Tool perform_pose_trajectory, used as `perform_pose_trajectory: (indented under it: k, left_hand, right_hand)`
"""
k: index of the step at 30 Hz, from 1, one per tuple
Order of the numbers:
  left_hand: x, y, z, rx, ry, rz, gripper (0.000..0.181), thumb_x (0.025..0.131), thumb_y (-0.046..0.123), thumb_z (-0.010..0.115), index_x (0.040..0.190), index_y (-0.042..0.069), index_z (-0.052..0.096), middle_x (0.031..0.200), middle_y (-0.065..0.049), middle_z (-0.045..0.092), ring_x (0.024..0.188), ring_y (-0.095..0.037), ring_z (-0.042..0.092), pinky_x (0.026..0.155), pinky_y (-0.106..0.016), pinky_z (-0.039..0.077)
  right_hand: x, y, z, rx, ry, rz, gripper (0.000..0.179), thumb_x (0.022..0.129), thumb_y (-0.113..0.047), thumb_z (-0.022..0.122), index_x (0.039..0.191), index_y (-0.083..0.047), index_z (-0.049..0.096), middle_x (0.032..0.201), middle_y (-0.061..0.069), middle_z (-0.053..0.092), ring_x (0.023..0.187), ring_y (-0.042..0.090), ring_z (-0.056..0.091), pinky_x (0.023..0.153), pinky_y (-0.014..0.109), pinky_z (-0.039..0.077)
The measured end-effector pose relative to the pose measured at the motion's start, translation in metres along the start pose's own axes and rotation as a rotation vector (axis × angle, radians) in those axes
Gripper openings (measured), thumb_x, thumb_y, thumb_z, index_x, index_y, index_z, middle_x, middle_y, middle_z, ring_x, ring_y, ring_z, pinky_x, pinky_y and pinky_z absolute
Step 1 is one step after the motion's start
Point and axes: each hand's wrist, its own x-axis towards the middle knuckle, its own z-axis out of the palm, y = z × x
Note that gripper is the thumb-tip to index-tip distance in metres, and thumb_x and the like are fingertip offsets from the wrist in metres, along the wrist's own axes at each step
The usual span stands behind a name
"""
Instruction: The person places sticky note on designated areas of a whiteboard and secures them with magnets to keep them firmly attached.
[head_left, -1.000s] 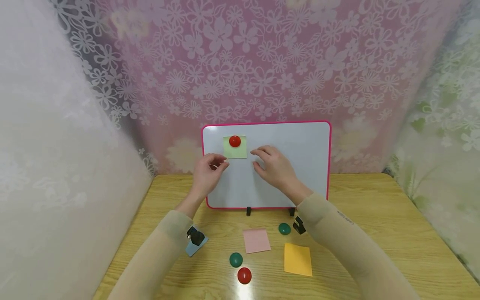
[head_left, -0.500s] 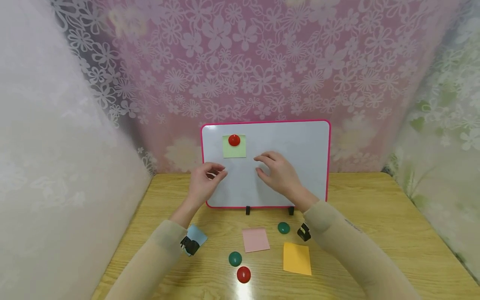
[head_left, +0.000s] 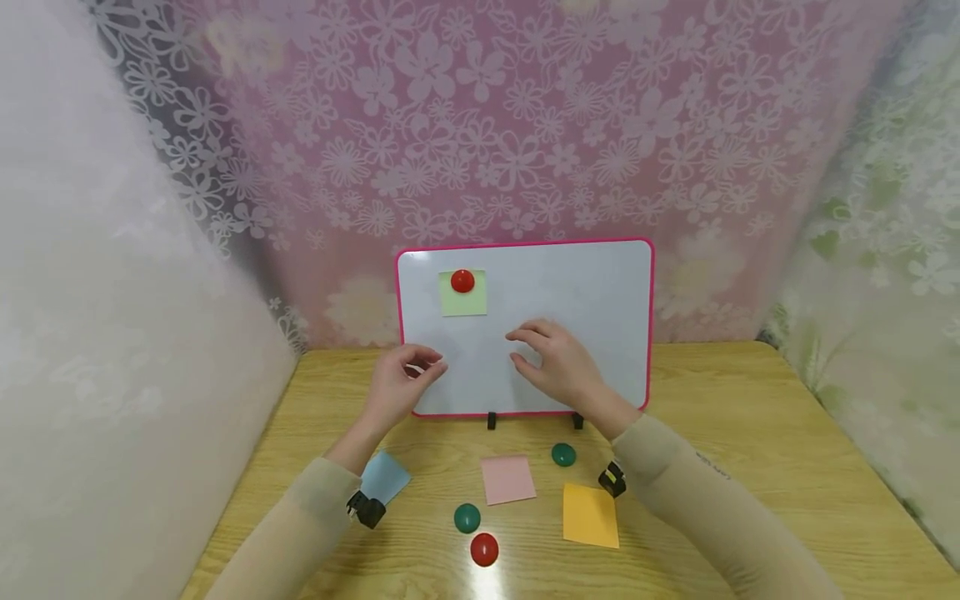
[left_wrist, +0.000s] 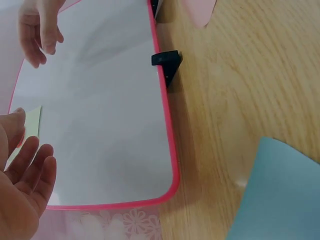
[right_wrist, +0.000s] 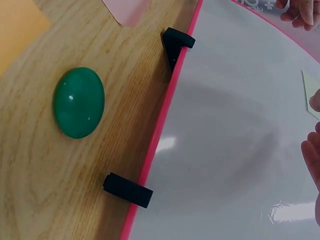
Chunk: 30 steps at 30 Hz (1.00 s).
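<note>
A whiteboard (head_left: 577,292) with a pink frame stands at the back of the table. On its upper left a pale green sticky note (head_left: 474,305) sits under a round red magnet (head_left: 462,281). My left hand (head_left: 401,383) is in front of the board's lower left, fingers loosely bent, nothing between them. My right hand (head_left: 558,362), likewise holding nothing, hovers before the middle of the board with thumb and fingers apart. In the left wrist view, the left hand's fingers (left_wrist: 35,170) overlap the board's corner near the green note (left_wrist: 33,122).
On the wooden table (head_left: 705,467) lie a blue note (head_left: 386,477), a pink note (head_left: 508,479) and an orange note (head_left: 590,515). Two green magnets (head_left: 467,518) and a red magnet (head_left: 484,550) lie among them. Black feet (head_left: 492,421) hold the board's lower edge.
Both hands have moved down and away from the green note, the left one also slightly to the left. The note and its red magnet stay in place on the board.
</note>
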Motion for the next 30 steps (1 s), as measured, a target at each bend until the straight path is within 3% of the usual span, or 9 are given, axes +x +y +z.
perform_pose_trajectory:
  k: [9, 17, 24, 30]
  left_hand:
    - [-0.018, -0.005, -0.006, 0.006, -0.065, 0.005, 0.022, 0.096, 0.016, 0.084, 0.112, 0.002, 0.079, 0.103, -0.001, 0.074, 0.092, -0.018, 0.069, 0.080, -0.033, 0.060]
    - [-0.028, -0.018, -0.009, -0.013, -0.125, -0.006, 0.022, 0.095, 0.016, 0.085, 0.111, 0.002, 0.079, 0.100, 0.001, 0.074, 0.087, -0.025, 0.072, 0.079, -0.032, 0.060]
    - [-0.040, -0.027, -0.015, -0.004, -0.171, 0.016, 0.020, 0.096, 0.018, 0.084, 0.109, 0.005, 0.079, 0.099, 0.005, 0.075, 0.090, -0.015, 0.070, 0.081, -0.035, 0.061]
    - [-0.050, -0.034, -0.022, 0.009, -0.217, 0.024, 0.014, 0.095, 0.020, 0.085, 0.107, 0.014, 0.081, 0.100, 0.008, 0.074, 0.091, -0.012, 0.069, 0.081, -0.036, 0.060]
  right_hand:
    - [-0.010, -0.001, 0.004, 0.027, -0.030, -0.017, 0.032, 0.089, -0.010, 0.088, 0.119, -0.005, 0.079, 0.116, 0.008, 0.071, 0.104, 0.024, 0.066, 0.088, 0.040, 0.061]
    - [-0.026, -0.003, 0.002, 0.080, -0.071, 0.004, 0.041, 0.090, -0.010, 0.087, 0.129, -0.006, 0.074, 0.121, 0.008, 0.072, 0.098, 0.027, 0.070, 0.080, 0.036, 0.062]
    - [-0.044, 0.001, 0.003, 0.096, -0.081, -0.065, 0.036, 0.088, -0.009, 0.088, 0.122, -0.006, 0.077, 0.116, 0.006, 0.072, 0.093, 0.028, 0.071, 0.080, 0.038, 0.062]
    - [-0.054, 0.001, 0.000, 0.098, -0.102, -0.123, 0.036, 0.085, -0.010, 0.091, 0.119, -0.010, 0.078, 0.115, 0.004, 0.073, 0.093, 0.022, 0.070, 0.078, 0.034, 0.062]
